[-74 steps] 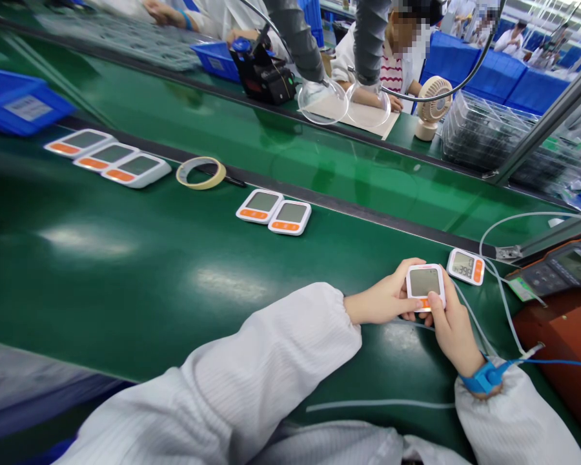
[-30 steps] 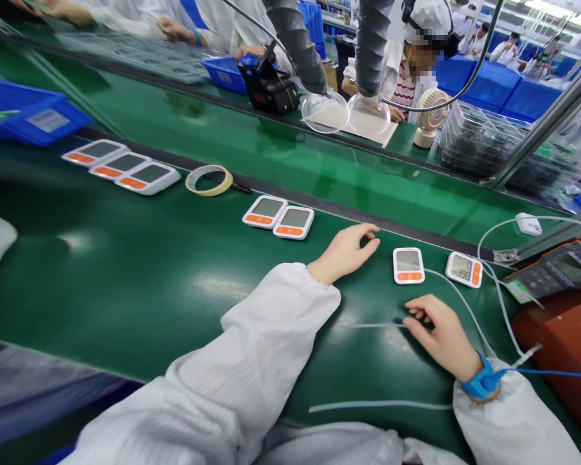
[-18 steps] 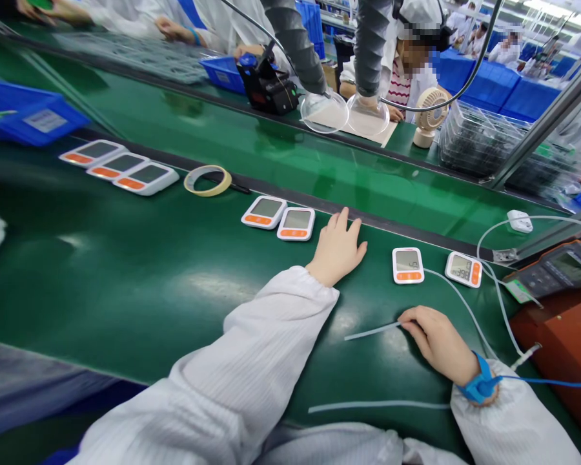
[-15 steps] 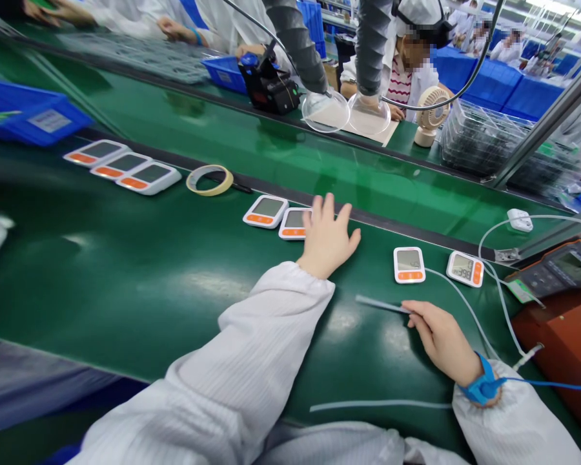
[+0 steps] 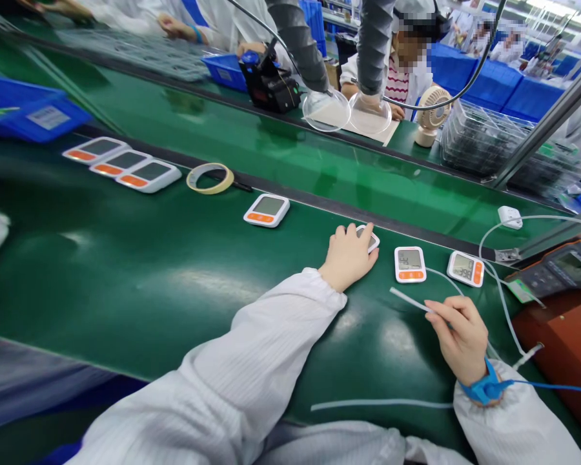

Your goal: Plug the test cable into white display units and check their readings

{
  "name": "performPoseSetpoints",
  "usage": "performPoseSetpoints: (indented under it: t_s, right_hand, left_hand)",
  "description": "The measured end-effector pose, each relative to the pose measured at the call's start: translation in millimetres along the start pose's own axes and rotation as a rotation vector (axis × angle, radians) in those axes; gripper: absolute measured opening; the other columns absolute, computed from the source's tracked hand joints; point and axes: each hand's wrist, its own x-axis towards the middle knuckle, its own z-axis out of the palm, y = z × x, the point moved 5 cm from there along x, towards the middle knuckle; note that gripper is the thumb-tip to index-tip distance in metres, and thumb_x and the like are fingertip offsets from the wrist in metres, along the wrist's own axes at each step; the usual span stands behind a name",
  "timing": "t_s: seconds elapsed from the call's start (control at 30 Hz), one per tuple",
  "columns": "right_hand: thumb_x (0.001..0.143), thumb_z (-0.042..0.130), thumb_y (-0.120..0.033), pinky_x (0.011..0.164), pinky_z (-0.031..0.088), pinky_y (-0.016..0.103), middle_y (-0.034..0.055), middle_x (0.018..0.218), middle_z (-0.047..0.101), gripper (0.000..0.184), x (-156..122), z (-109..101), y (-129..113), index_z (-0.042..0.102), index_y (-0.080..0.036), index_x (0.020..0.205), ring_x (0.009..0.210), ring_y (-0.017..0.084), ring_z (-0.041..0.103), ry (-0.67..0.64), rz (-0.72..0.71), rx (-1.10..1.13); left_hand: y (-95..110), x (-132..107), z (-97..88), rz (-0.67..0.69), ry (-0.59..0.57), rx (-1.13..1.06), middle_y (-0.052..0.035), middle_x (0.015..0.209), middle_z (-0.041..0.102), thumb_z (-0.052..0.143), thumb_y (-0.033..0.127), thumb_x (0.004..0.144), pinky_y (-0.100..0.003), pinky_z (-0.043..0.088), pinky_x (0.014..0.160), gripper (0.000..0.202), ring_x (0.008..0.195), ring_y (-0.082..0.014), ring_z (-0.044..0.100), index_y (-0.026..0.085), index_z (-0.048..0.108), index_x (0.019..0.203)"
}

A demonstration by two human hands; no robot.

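My left hand (image 5: 349, 257) is closed over a white blood pressure monitor (image 5: 374, 243) that lies on the green bench, its fingers covering most of the screen. My right hand (image 5: 459, 334) pinches a thin pale air tube (image 5: 409, 299), whose free end points left above the bench. Just beyond it sits a blood pressure monitor with a lit screen (image 5: 409, 263), a tube leading from its right side. Another lit monitor (image 5: 465, 268) lies turned sideways to the right. One monitor with a blank screen (image 5: 266, 210) rests left of my left hand.
Three monitors (image 5: 140, 174) lie in a row at left, near a tape roll (image 5: 210, 179) and a blue bin (image 5: 39, 113). At right are a handheld meter (image 5: 569, 268) and an orange-brown box (image 5: 566, 329). Another loose tube (image 5: 377, 403) lies near the front edge.
My left hand has moved right along the bench, bringing one monitor with it away from its neighbour. My right hand has shifted right and tilted the tube. The nearest lit screen's display has changed.
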Motion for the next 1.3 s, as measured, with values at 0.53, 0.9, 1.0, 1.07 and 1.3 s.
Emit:
performPoseSetpoints:
  t_s: [0.53, 0.9, 1.0, 1.07, 1.3]
  right_hand:
    - [0.093, 0.054, -0.012, 0.076, 0.053, 0.036, 0.0053, 0.095, 0.068, 0.015, 11, -15, 9, 0.065, -0.023, 0.095, 0.086, 0.021, 0.065, 0.136, 0.058, 0.075]
    - [0.096, 0.061, -0.017, 0.065, 0.049, 0.029, 0.0021, 0.083, 0.068, 0.007, 11, 1, -4, 0.064, -0.022, 0.1, 0.072, 0.015, 0.061, -0.09, -0.042, 0.004]
    - [0.095, 0.061, -0.013, 0.072, 0.051, 0.03, 0.0022, 0.089, 0.07, 0.016, 12, 2, -6, 0.065, -0.022, 0.107, 0.079, 0.016, 0.064, -0.145, -0.093, 0.02]
    - [0.094, 0.063, -0.011, 0.073, 0.051, 0.031, 0.0019, 0.09, 0.07, 0.016, 13, 0, -7, 0.066, -0.022, 0.105, 0.079, 0.017, 0.065, -0.106, -0.09, 0.031]
    - [0.093, 0.064, -0.012, 0.074, 0.051, 0.03, 0.0011, 0.09, 0.07, 0.013, 14, 3, -4, 0.066, -0.022, 0.101, 0.081, 0.017, 0.065, -0.069, -0.039, -0.012]
  left_hand:
    - [102, -94, 48.1, -0.262, -0.669, -2.021, -0.0062, 0.095, 0.063, 0.071, 0.06, 0.074, -0.03, 0.05, 0.064, 0.062, 0.07, -0.018, 0.065, 0.019, 0.052, 0.116]
    - [88, -72, 35.1, -0.2, -0.482, -1.987, -0.0072, 0.097, 0.065, 0.072, 0.055, 0.074, -0.031, 0.046, 0.078, 0.055, 0.087, -0.02, 0.061, 0.017, 0.058, 0.11]
    - [87, -71, 34.9, -0.192, -0.448, -1.957, -0.0067, 0.098, 0.065, 0.07, 0.054, 0.076, -0.03, 0.044, 0.079, 0.052, 0.087, -0.0187, 0.06, 0.016, 0.06, 0.11]
    - [86, -70, 35.1, -0.188, -0.448, -1.946, -0.0065, 0.097, 0.064, 0.069, 0.054, 0.077, -0.031, 0.044, 0.079, 0.052, 0.085, -0.0184, 0.059, 0.017, 0.06, 0.111]
    - [87, -71, 32.6, -0.172, -0.476, -1.899, -0.0053, 0.094, 0.061, 0.067, 0.056, 0.077, -0.03, 0.043, 0.076, 0.052, 0.081, -0.0167, 0.056, 0.017, 0.059, 0.111]
